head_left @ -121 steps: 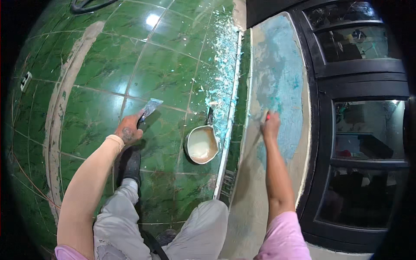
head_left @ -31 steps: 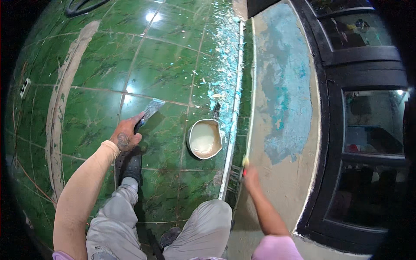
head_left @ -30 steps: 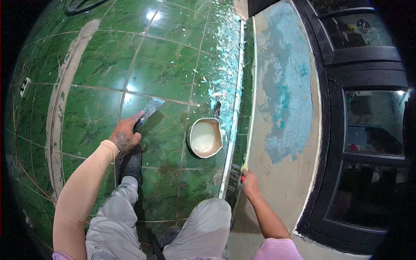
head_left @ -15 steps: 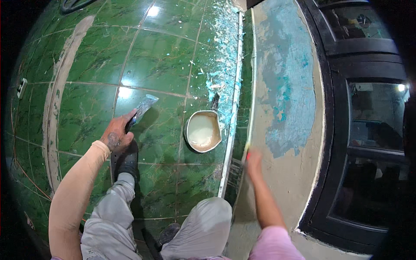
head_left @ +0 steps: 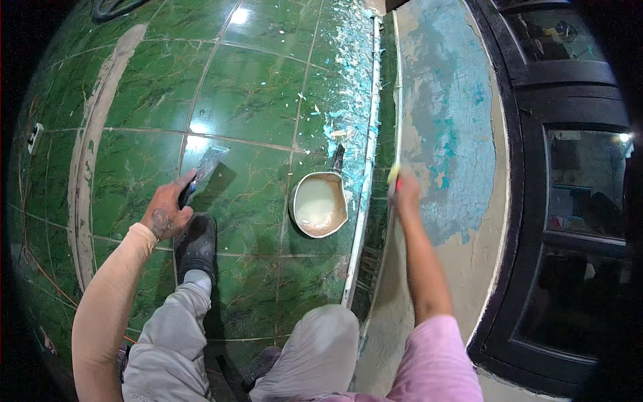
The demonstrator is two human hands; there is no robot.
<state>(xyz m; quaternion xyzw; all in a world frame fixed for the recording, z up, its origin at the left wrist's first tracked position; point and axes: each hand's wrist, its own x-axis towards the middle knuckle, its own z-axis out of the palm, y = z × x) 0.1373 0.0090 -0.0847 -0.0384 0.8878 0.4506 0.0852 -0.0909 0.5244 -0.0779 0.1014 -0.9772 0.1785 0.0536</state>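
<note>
Our left hand (head_left: 166,218) gripping a wide putty knife (head_left: 204,173) over the green tiled floor (head_left: 248,100), our right hand (head_left: 404,195) closed on a yellow-tipped tool (head_left: 394,175) against the patched wall (head_left: 445,120), pan of pale filler (head_left: 319,203) between them

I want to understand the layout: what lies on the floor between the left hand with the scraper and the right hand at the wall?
In the head view, a pan of pale paste stands on the green tiled floor between the left hand and the right hand, beside a white edge strip.
</note>
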